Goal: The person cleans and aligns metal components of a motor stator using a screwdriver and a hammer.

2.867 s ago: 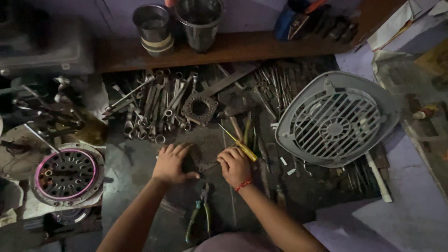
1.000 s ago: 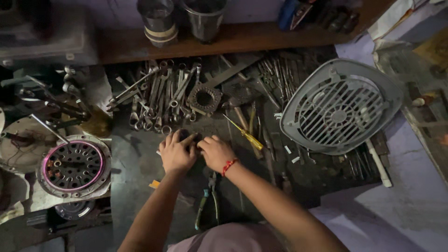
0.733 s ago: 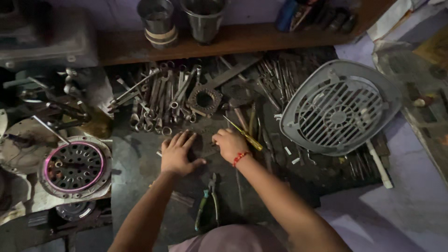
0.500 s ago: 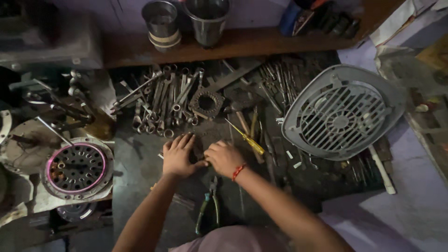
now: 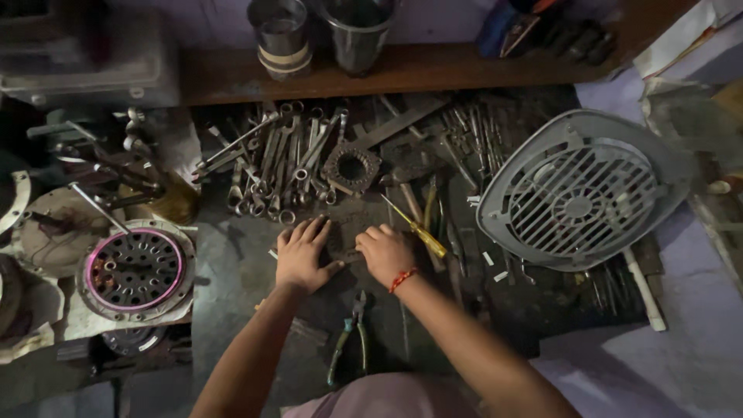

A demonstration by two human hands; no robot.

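Both hands work low over the dark bench, side by side. Left hand lies flat, fingers spread, palm pressing down; it grips nothing. Right hand is curled over a small dark part lying between the two hands; whether its fingers actually pinch the part I cannot tell. A red thread band sits on the right wrist.

Step in hand, as I judge it: steadying and seating the small part against the bench. The next move would call for a firm hold from the left and a careful fingertip grip from the right.

Close by: yellow-handled screwdriver just right of the right hand; green-handled pliers near, toward the body; a heap of spanners and a toothed ring farther off. Grey fan grille at right; pink-rimmed round plate at left.

Packages: two steel cups on the far shelf, one banded pale; no label is legible.
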